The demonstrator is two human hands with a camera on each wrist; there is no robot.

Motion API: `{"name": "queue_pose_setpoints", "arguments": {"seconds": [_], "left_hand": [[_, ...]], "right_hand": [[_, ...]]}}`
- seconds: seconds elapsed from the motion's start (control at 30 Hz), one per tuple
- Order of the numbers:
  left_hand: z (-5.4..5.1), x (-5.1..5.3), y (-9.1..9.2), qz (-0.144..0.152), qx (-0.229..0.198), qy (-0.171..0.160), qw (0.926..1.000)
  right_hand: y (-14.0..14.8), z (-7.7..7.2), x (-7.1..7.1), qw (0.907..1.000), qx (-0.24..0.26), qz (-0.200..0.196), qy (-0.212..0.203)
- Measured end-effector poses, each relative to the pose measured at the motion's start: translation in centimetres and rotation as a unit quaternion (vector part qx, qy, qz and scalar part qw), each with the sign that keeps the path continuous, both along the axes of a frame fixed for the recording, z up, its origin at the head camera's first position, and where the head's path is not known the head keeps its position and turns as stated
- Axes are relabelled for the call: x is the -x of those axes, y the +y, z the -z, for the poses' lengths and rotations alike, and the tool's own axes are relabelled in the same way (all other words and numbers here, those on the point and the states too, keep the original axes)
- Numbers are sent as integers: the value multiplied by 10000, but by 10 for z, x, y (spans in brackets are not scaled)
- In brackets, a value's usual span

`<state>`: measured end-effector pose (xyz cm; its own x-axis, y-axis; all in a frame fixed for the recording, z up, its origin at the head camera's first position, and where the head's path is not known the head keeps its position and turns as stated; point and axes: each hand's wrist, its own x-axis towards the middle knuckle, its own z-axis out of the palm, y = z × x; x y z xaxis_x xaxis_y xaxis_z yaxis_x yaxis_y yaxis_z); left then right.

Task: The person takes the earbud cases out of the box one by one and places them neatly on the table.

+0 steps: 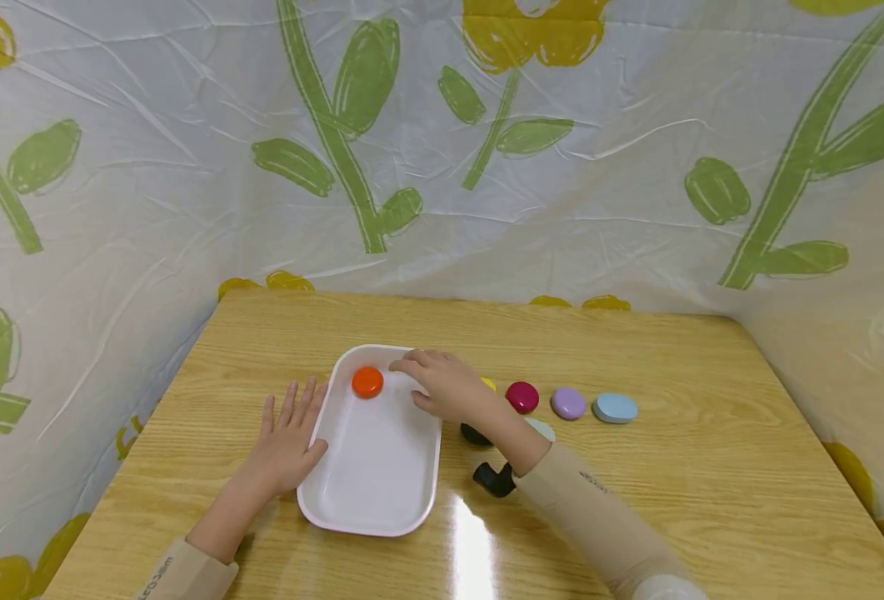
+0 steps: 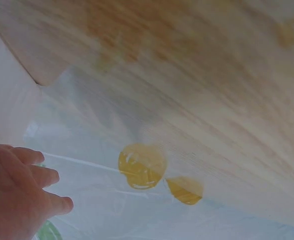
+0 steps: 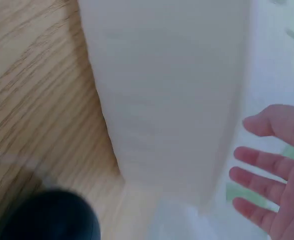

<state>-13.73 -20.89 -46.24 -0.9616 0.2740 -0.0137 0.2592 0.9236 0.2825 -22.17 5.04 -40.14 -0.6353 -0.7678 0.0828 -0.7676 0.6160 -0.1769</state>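
A white rectangular tray (image 1: pixel 377 467) stands on the table with a glossy orange disc-shaped piece (image 1: pixel 367 382) inside, near its far left corner. Along the tray's left side lies my left hand (image 1: pixel 287 446), fingers straight and spread, thumb at the rim. My right hand (image 1: pixel 445 385) reaches over the far right rim, fingers loosely bent and nothing held. In the right wrist view, the right hand (image 3: pixel 282 172) has its fingers apart beside the tray's wall (image 3: pixel 162 100). Only part of the left hand (image 2: pixel 19 192) shows in the left wrist view.
Right of the tray lie a crimson piece (image 1: pixel 521 397), a purple piece (image 1: pixel 568 403) and a light blue oval (image 1: pixel 616 408). Partly behind my right arm are yellow (image 1: pixel 490 383), black (image 1: pixel 476 434) and pale green (image 1: pixel 542 429) pieces, plus a black curved object (image 1: pixel 492 480).
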Motion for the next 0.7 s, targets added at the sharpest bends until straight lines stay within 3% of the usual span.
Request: {"name": "queue_pose_setpoints", "arguments": {"seconds": [0.23, 0.47, 0.7], "left_hand": [[-1, 0, 1, -6, -52, 3, 10000], [-3, -1, 2, 1, -10, 3, 10000], [-2, -1, 1, -16, -10, 27, 10000]], "right_hand": [[-35, 16, 7, 9981, -247, -559, 47], [-53, 38, 13, 9956, -774, -519, 37], [-62, 52, 16, 9954, -816, -443, 255]]}}
